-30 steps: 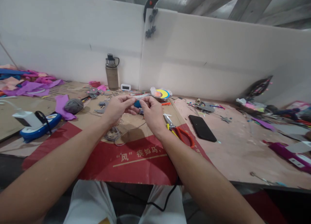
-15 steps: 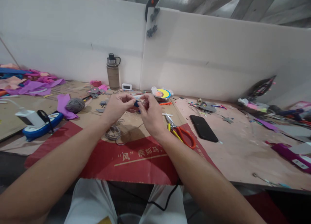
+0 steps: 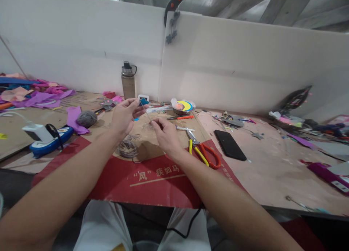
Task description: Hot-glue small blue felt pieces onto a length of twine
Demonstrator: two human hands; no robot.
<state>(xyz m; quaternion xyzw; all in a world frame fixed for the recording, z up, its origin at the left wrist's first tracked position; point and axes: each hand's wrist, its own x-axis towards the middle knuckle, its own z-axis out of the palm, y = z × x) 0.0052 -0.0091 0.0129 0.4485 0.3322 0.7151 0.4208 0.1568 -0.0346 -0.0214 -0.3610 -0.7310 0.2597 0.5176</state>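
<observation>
My left hand point(image 3: 125, 114) is raised over the board, its fingers closed on a small blue felt piece point(image 3: 143, 101). From that piece a thin pale thread point(image 3: 148, 116) runs down to my right hand point(image 3: 165, 134), whose thumb and forefinger are pinched on it. A loose coil of grey yarn point(image 3: 128, 148) lies on the board below my left hand. Scissors with red handles point(image 3: 209, 156) lie open-bladed to the right of my right hand, beside pliers with yellow handles point(image 3: 200, 154). A white pen-like stick point(image 3: 185, 128) rests just past my right fingers.
A ball of grey yarn point(image 3: 86, 118), a blue power strip point(image 3: 51, 142) and purple felt point(image 3: 74, 116) are on the left. A bottle point(image 3: 128, 82) stands by the white partition point(image 3: 218, 65). A metal bowl point(image 3: 181, 111) is behind. A black phone point(image 3: 229, 145) lies right.
My hands were together at the blue piece and have moved apart. The right hand has come down and toward me, with the thread stretched between them. The left hand has tilted upward.
</observation>
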